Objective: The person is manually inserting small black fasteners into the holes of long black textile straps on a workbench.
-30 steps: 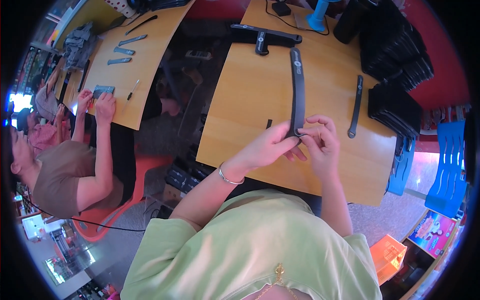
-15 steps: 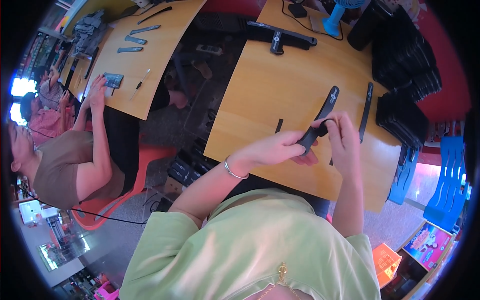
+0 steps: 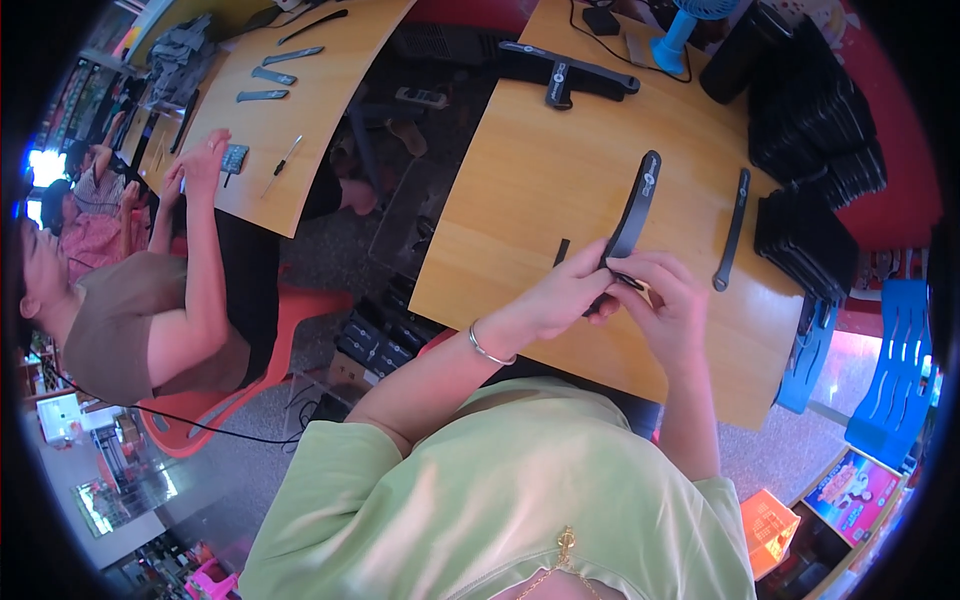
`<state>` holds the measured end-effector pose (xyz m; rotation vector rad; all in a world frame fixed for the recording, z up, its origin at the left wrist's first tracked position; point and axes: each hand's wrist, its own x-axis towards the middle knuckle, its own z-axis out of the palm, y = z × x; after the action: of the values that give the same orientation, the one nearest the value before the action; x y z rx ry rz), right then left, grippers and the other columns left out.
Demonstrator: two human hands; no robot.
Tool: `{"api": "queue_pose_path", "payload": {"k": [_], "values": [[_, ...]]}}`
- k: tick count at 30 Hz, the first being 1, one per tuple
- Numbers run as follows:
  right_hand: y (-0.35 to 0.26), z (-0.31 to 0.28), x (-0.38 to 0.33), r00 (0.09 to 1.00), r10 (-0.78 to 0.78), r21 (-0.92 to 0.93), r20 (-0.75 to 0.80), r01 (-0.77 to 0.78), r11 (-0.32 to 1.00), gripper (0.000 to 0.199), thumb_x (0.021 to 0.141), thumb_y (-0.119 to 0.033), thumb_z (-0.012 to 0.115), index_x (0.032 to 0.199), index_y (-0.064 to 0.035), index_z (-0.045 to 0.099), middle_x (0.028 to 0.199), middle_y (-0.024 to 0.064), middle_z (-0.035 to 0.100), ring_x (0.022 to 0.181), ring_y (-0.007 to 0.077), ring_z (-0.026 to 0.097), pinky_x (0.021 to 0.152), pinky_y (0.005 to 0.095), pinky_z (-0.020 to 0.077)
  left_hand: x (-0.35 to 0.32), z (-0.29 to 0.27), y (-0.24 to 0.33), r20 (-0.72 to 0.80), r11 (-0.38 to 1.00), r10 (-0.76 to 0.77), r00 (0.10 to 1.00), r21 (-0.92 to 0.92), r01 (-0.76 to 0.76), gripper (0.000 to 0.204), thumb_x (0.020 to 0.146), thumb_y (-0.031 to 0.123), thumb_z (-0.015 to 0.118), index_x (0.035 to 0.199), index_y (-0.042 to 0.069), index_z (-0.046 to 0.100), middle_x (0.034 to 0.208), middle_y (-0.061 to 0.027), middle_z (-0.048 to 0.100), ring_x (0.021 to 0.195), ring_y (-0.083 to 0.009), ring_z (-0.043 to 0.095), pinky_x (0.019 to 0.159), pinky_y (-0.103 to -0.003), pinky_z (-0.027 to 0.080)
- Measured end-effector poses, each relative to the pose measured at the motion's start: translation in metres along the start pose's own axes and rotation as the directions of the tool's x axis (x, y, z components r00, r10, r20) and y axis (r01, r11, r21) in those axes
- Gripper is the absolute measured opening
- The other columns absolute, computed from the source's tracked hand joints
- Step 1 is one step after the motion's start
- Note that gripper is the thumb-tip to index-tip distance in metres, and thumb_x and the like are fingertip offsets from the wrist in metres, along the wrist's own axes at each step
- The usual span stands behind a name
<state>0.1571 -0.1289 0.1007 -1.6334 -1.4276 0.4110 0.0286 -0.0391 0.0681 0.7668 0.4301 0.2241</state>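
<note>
Two hands at frame centre | left hand (image 3: 565,300) and right hand (image 3: 665,305) both pinch lower end of black strap (image 3: 632,215), raised over bench (image 3: 520,200) | second strap (image 3: 732,228) lies right, untouched | stack of black parts (image 3: 810,240) far right | work on strap looks midway.

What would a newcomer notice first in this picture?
Both hands, left hand and right hand, meet at the middle of the wooden table and hold one end of a long black strap. A second strap lies to its right, beside black stacks. At far left, another person's hand rests on a second table.
</note>
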Motion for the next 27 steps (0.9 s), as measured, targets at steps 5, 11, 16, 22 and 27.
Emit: {"api": "queue_pose_path", "payload": {"k": [5,11,16,22,27], "values": [[0.002,0.003,0.002,0.992,0.048,-0.008,0.114,-0.047,0.999,0.023,0.072,-0.002,0.072,0.094,-0.007,0.069,0.086,0.0043,0.065,0.071,0.0139,0.063,0.059,0.0235,0.0486,-0.001,-0.004,0.0,-0.057,0.982,-0.055,0.997,0.176,0.064,0.022,0.094,0.01,0.039,0.115,0.006,0.042,0.076,-0.0007,0.047,0.057,-0.007,0.044,0.049,-0.02,0.034],[0.017,-0.003,0.005,0.916,0.382,0.41,0.121,-0.397,0.821,0.011,0.082,-0.004,0.063,0.092,-0.0004,0.068,0.078,0.0008,0.065,0.072,0.0038,0.057,0.062,0.0193,0.0434,-0.009,-0.005,0.002,0.126,0.99,-0.087,0.988,0.12,0.072,0.024,0.094,0.01,0.041,0.117,0.004,0.041,0.067,0.0038,0.039,0.054,-0.0045,0.037,0.048,-0.019,0.03],[0.033,-0.016,0.03,0.91,0.406,0.409,-0.084,-0.34,0.847,0.011,0.085,-0.006,0.062,0.092,-0.0004,0.068,0.071,-0.0048,0.057,0.064,0.0014,0.046,0.057,0.0168,0.0335,-0.031,-0.018,0.021,0.137,0.972,-0.164,0.977,0.192,0.136,0.025,0.093,0.01,0.042,0.116,0.002,0.042,0.067,0.0047,0.037,0.054,-0.003,0.034,0.048,-0.018,0.028],[0.064,-0.037,0.045,0.872,0.437,0.368,-0.221,-0.341,0.865,0.013,0.086,-0.011,0.062,0.091,-0.0001,0.068,0.069,-0.0074,0.05,0.063,0.0014,0.038,0.055,0.0172,0.028,-0.066,-0.054,0.037,0.183,0.932,-0.25,0.951,0.312,0.185,0.023,0.093,0.008,0.043,0.115,0.001,0.043,0.067,0.0055,0.036,0.054,-0.0022,0.033,0.047,-0.018,0.027],[0.064,-0.048,0.046,0.856,0.404,0.385,-0.324,-0.271,0.882,0.016,0.086,-0.014,0.064,0.094,0.0006,0.067,0.07,-0.0089,0.049,0.063,0.0002,0.036,0.056,0.017,0.0267,-0.093,-0.07,0.05,0.177,0.902,-0.345,0.922,0.335,0.273,0.025,0.092,0.01,0.045,0.115,0.001,0.043,0.067,0.0057,0.037,0.054,-0.0022,0.033,0.047,-0.018,0.028]]}}
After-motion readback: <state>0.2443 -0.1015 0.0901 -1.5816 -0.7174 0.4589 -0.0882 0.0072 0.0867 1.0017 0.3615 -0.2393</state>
